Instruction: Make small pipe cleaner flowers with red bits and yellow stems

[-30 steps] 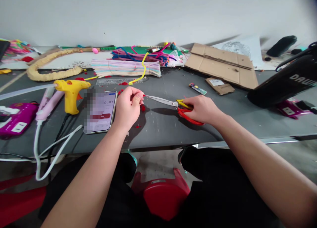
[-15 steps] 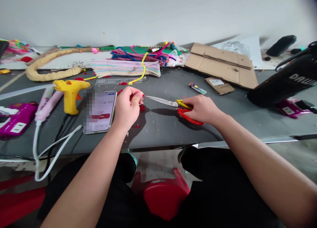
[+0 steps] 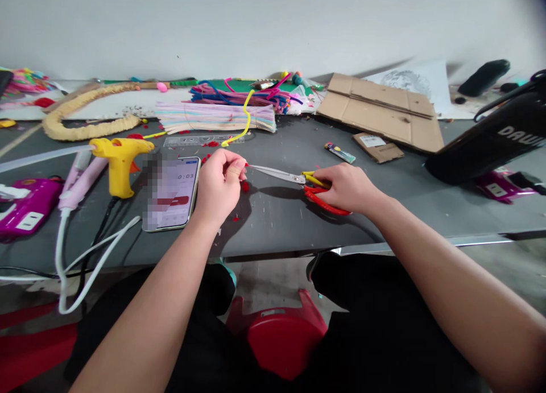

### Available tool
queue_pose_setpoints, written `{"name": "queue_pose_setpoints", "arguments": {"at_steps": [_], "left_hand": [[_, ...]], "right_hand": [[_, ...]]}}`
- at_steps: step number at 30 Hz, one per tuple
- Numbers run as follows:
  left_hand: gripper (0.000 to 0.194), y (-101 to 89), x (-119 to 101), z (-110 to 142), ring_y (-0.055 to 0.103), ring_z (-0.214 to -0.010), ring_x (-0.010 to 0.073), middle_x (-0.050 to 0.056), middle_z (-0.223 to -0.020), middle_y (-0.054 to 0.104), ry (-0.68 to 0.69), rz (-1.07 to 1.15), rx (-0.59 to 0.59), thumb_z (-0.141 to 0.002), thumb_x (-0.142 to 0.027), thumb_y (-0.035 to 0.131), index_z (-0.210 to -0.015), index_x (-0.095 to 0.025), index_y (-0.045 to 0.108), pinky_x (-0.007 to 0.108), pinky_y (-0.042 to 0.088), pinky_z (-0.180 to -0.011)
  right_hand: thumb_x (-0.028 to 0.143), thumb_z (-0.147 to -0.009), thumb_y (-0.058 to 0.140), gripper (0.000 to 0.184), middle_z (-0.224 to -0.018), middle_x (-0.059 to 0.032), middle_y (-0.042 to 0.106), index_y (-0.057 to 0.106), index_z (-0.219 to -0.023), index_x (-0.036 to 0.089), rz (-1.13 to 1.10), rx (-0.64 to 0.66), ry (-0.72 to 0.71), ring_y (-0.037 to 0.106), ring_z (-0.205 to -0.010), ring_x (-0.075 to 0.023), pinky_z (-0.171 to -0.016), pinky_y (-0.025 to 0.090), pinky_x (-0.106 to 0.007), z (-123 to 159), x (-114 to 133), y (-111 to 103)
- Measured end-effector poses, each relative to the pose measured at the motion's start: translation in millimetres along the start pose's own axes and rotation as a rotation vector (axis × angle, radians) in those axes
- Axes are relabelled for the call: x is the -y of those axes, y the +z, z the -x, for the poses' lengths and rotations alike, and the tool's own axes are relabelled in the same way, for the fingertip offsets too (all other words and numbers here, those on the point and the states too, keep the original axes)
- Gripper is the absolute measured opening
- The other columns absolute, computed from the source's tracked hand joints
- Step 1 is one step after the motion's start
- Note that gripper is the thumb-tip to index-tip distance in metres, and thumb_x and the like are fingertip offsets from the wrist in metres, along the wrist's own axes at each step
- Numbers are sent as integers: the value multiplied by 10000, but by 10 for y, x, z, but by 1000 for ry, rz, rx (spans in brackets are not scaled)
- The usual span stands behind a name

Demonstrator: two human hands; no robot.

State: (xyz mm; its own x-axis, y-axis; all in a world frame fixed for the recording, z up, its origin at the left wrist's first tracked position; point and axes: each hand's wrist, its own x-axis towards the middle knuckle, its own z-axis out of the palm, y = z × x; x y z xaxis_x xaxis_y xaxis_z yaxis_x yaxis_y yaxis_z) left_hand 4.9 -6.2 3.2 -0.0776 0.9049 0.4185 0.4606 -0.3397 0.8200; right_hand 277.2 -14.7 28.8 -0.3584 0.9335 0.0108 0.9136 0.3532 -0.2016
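Note:
My right hand (image 3: 339, 183) grips a pair of scissors (image 3: 279, 174) by its red and yellow handles, with the blades pointing left and nearly together. Between the thumb and fingertips of my left hand (image 3: 224, 180) is a small red piece, mostly hidden, with a bit of red showing right at the scissors' tips. Red fluffy scraps (image 3: 244, 186) lie on the dark grey table (image 3: 273, 228) below. A phone (image 3: 173, 194) showing a timer lies beside my left wrist. A bent yellow pipe cleaner (image 3: 247, 120) is just beyond my left hand.
A yellow hot glue gun (image 3: 121, 162), a pink tool (image 3: 87, 180) and a purple power strip (image 3: 32, 202) with cables stand at left. Bundled pastel pipe cleaners (image 3: 213, 117) lie behind. Cardboard (image 3: 379, 111) and a black bottle (image 3: 486, 134) are at right.
Both hands and the scissors hold almost the same pose throughout. The phone's timer reading has gone from 0:01 to 0:03, and the view has shifted very slightly.

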Motion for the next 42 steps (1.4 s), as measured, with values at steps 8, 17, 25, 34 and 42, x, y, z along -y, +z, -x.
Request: {"name": "queue_pose_setpoints", "arguments": {"at_steps": [8, 17, 25, 34, 42], "left_hand": [[101, -4, 8, 4, 609, -620, 121, -1, -676, 635, -8, -1, -3, -913, -218, 558, -823, -203, 600, 249, 496, -626], [102, -7, -23, 3, 605, -622, 107, -9, -683, 632, -19, 9, -3, -913, -215, 548, -825, -187, 591, 227, 497, -620], [94, 4, -5, 4, 616, -626, 109, -3, -699, 637, -19, -8, -8, -917, -199, 542, -834, -193, 586, 227, 506, -625], [100, -1, -5, 4, 618, -630, 107, -3, -702, 636, -10, -23, -3, -919, -205, 535, -837, -186, 589, 226, 505, -629], [94, -2, 4, 0, 616, -635, 113, 0, -700, 638, -16, -39, 0, -915, -217, 548, -838, -190, 594, 228, 504, -626]], "right_hand": [[477, -792, 522, 301, -605, 6, 497, 498, -643, 217, -17, -6, -6, 339, -587, -138, -586, 186, -300, 3, 6, -7], [459, -792, 528, 289, -608, 2, 502, 527, -648, 208, -19, -16, -2, 330, -581, -128, -580, 185, -294, 3, 9, -6], [549, -799, 545, 356, -670, -8, 577, 571, -684, 213, -27, -5, -5, 364, -597, -132, -578, 212, -282, 8, 9, -9], [557, -807, 547, 359, -697, -15, 608, 635, -729, 218, -22, 7, -2, 422, -620, -142, -591, 215, -285, -1, -4, -7], [567, -809, 541, 364, -705, -16, 618, 638, -750, 221, -11, 13, -7, 426, -622, -144, -585, 227, -280, 12, 13, -25]]}}
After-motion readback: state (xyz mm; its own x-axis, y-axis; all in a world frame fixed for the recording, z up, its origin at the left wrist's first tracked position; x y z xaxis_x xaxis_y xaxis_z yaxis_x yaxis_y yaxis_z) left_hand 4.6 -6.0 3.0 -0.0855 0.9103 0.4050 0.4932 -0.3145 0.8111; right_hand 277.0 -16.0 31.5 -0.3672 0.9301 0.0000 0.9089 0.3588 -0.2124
